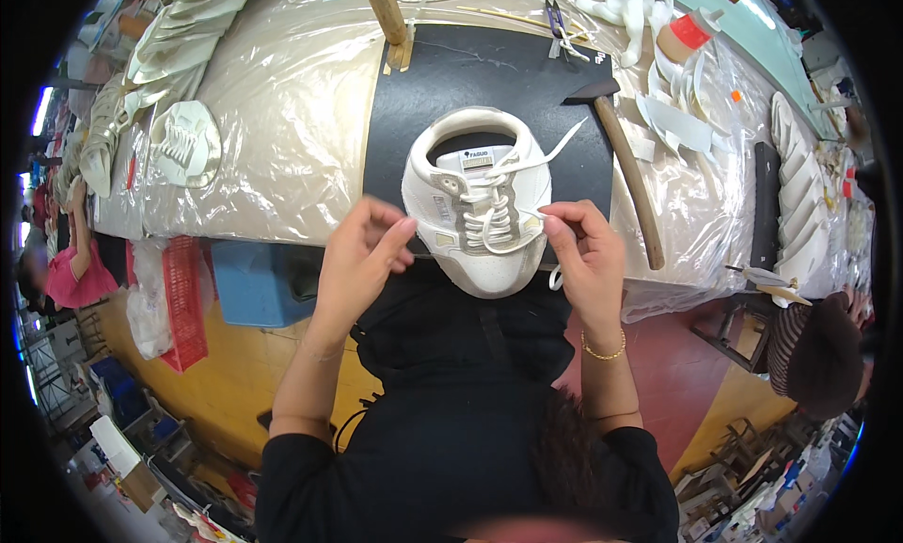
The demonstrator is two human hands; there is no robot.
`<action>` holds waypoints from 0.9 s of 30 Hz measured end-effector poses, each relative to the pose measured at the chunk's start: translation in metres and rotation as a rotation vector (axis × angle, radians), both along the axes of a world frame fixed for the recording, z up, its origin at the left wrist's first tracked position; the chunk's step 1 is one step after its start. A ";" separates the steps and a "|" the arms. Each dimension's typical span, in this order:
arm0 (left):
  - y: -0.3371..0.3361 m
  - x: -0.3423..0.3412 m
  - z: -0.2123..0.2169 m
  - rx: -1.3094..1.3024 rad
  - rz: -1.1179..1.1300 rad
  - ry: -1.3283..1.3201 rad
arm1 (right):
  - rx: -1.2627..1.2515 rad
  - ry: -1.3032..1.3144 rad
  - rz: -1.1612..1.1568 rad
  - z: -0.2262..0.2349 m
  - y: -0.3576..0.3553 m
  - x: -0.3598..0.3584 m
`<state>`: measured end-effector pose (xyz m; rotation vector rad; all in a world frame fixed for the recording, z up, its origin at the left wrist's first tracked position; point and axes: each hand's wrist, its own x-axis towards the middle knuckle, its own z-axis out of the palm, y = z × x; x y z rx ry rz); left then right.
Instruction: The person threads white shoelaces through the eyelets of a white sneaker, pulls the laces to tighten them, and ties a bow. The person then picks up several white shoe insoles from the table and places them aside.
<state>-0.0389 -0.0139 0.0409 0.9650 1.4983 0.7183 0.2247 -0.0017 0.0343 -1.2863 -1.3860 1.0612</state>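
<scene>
A white sneaker with grey trim lies on a black mat at the table's near edge, its toe toward me. White shoelace crosses its tongue, with one loose end sticking out to the upper right. Beside the sneaker's left side, my left hand is open, thumb and fingers apart and nothing between them. My right hand is at the right side, thumb and forefinger pinched on the shoelace. A short piece of lace hangs below that hand.
A hammer lies along the black mat's right edge. Purple-handled snips and a red-banded bottle are farther back. Another laced upper lies left. Below the table stand a red basket and blue bin. Other people are at both sides.
</scene>
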 end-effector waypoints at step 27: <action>0.022 0.046 -0.063 -0.287 0.111 -0.979 | 0.197 -0.423 0.007 0.016 0.021 -0.007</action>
